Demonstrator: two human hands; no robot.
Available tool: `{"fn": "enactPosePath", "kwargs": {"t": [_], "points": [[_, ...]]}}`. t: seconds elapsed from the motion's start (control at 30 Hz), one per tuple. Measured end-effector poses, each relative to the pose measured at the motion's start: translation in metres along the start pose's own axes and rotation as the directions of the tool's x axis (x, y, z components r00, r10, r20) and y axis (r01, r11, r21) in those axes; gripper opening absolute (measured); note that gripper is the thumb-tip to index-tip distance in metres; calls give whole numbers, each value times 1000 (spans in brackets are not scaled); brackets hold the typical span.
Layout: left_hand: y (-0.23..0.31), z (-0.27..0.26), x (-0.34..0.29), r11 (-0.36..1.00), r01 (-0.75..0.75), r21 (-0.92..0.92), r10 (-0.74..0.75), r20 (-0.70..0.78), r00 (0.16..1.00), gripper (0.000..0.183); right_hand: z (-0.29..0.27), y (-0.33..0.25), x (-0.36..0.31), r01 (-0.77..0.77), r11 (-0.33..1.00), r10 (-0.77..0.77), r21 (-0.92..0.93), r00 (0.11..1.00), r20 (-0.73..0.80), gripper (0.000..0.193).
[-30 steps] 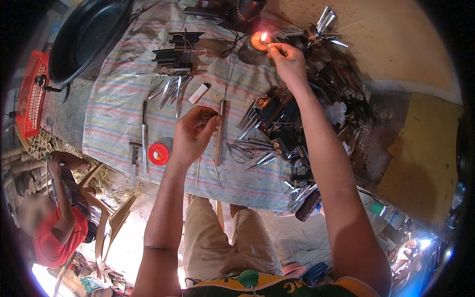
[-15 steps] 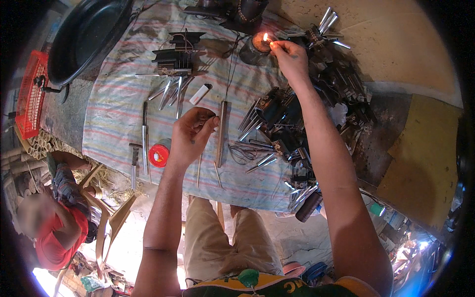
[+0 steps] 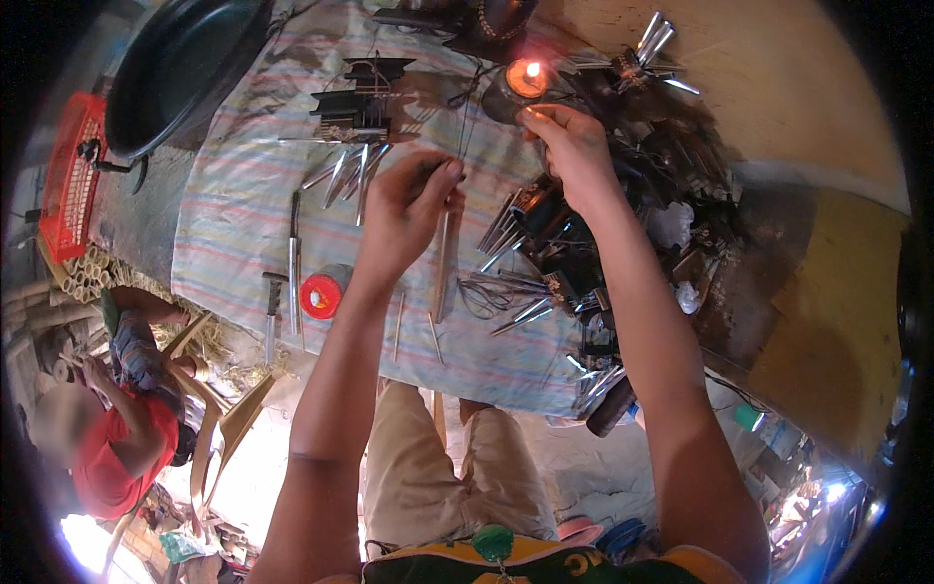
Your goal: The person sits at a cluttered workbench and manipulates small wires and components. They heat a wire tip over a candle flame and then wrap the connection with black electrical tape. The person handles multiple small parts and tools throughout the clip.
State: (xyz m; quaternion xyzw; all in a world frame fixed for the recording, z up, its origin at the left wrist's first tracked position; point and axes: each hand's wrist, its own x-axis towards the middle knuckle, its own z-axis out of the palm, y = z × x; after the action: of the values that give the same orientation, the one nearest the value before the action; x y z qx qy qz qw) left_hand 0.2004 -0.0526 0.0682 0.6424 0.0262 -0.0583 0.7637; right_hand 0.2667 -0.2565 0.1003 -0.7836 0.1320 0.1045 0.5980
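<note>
My right hand [image 3: 572,151] is pinched just on the near side of a small oil lamp [image 3: 528,82] with a lit flame; whatever its fingertips hold is too small to make out. To the left, my left hand [image 3: 411,206] is closed in a pinch above the striped cloth [image 3: 243,224], and I cannot make out what is in it. Beneath its fingertips lies a slim rod [image 3: 446,268], with a dark cord running away from its far end. Bundles of dark pieces with shiny metal tubes [image 3: 352,122] lie beyond the left hand.
More dark bundles with metal tubes [image 3: 550,229] crowd the right side. A red-topped container [image 3: 321,296], a hammer [image 3: 273,302] and thin sticks [image 3: 399,326] lie near left. A black basin [image 3: 180,73] and red basket [image 3: 73,185] stand far left. A person in red [image 3: 122,457] sits at left.
My right hand has drawn back from the flame toward me. The left hand has moved away from me and right, over the rod's far end, covering the white lighter seen earlier.
</note>
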Motion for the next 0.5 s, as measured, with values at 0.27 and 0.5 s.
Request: {"fn": "enactPosePath", "kwargs": {"t": [0.27,0.5], "points": [[15,30,20,993,-106,-44,107,26,994,23,10,-8,-52,-80,972,44,222,986,164,17],[14,38,19,961,-148,232,133,80,988,17,8,-3,-61,-14,976,-17,219,990,139,17]]}}
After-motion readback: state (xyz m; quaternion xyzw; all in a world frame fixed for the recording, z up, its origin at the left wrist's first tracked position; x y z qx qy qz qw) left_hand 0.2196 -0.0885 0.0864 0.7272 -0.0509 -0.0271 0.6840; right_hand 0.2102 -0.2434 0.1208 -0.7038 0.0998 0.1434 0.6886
